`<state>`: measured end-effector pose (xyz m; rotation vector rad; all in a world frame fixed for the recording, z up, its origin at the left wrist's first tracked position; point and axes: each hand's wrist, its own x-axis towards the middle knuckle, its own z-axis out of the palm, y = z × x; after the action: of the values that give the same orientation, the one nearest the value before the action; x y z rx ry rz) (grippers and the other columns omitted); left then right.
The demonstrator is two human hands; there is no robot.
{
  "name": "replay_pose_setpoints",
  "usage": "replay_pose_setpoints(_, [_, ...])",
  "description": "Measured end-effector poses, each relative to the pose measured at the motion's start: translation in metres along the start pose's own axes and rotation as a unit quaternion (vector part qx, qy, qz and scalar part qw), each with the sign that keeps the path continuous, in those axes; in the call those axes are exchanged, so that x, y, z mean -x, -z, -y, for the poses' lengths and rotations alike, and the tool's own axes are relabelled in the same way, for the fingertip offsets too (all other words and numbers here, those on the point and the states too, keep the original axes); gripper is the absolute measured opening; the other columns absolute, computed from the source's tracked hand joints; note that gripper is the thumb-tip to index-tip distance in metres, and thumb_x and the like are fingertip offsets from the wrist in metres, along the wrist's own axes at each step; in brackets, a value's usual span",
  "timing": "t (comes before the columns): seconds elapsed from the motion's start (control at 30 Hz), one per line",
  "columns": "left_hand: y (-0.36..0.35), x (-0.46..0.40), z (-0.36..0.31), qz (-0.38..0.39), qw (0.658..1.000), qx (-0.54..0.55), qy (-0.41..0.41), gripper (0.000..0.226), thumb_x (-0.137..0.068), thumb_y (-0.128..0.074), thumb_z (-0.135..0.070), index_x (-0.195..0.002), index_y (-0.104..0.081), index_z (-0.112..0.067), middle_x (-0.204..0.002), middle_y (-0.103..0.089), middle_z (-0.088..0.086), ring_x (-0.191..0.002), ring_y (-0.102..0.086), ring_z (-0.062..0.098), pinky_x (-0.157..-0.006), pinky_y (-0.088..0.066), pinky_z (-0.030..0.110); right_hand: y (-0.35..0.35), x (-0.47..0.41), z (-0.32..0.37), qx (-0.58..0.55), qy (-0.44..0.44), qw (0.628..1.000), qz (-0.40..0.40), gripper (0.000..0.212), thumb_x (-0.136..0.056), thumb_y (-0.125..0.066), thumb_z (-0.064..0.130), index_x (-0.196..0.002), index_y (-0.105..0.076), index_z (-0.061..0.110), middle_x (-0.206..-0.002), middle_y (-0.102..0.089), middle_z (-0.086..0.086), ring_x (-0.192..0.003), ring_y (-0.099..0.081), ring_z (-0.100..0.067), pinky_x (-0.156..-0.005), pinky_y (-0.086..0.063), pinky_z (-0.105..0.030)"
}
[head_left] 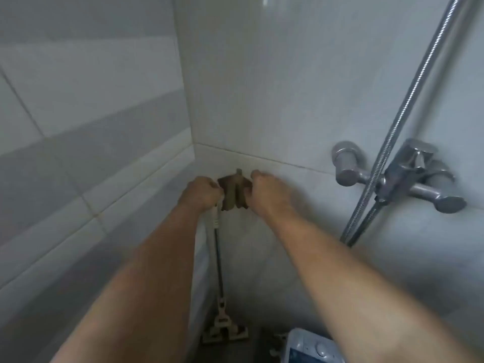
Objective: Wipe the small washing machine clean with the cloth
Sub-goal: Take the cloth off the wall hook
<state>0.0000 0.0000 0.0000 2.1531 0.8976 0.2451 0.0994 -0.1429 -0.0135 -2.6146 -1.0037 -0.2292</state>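
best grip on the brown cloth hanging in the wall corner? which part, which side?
Take the brown cloth by its two upper side edges, one hand from each side. It hangs folded over a small hook or peg at its top middle, so it probably needs lifting up and off. The left hand and right hand already pinch those edges; the exact finger contact is blurred.

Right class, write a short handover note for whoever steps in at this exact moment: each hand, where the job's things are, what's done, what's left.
Left hand and right hand both grip the brown cloth, held up at the tiled wall corner.
The small washing machine sits on the floor below, at the bottom edge of the view; nothing touches it.
A mop leans in the corner; the shower tap is to the right.
Done: cloth in hand.
Left: bring the cloth down and wipe the machine; no wiping is visible yet.
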Motion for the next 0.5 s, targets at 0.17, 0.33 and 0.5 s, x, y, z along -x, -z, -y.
replay_pose_setpoints(0.17, [-0.05,-0.019,0.027,0.089,0.947,0.269,0.149,0.03,-0.084,-0.063,-0.027,-0.109,-0.068,-0.01,-0.108,-0.067,0.007,-0.101,-0.065,0.025,-0.086,-0.058,0.045,-0.048,-0.005,-0.002,-0.093,-0.018,0.994,-0.056,0.027,-0.098,-0.058,0.035,-0.114,-0.059,0.014,-0.117,-0.066,-0.012,-0.101,-0.065,-0.033,-0.07,-0.044,-0.036])
replay_pose_setpoints(0.33, [-0.06,-0.025,0.032,0.074,0.899,0.407,0.146,0.027,-0.09,-0.066,-0.028,-0.114,-0.063,-0.016,-0.109,-0.067,0.005,-0.099,-0.064,0.016,-0.095,-0.054,0.042,-0.052,-0.01,0.003,-0.172,-0.098,0.979,-0.045,0.016,-0.096,-0.062,0.028,-0.1,-0.07,0.015,-0.105,-0.074,-0.008,-0.096,-0.069,-0.029,-0.069,-0.044,-0.03])
replay_pose_setpoints(0.5, [-0.036,-0.013,0.03,0.016,0.894,0.435,0.106,0.032,-0.086,-0.072,-0.032,-0.111,-0.066,-0.013,-0.108,-0.07,0.006,-0.099,-0.067,0.019,-0.09,-0.056,0.036,-0.029,-0.005,0.018,-0.389,-0.133,0.908,-0.08,0.017,-0.082,-0.074,0.017,-0.069,-0.065,0.023,-0.069,-0.067,0.008,-0.064,-0.061,-0.002,-0.063,-0.044,-0.022])
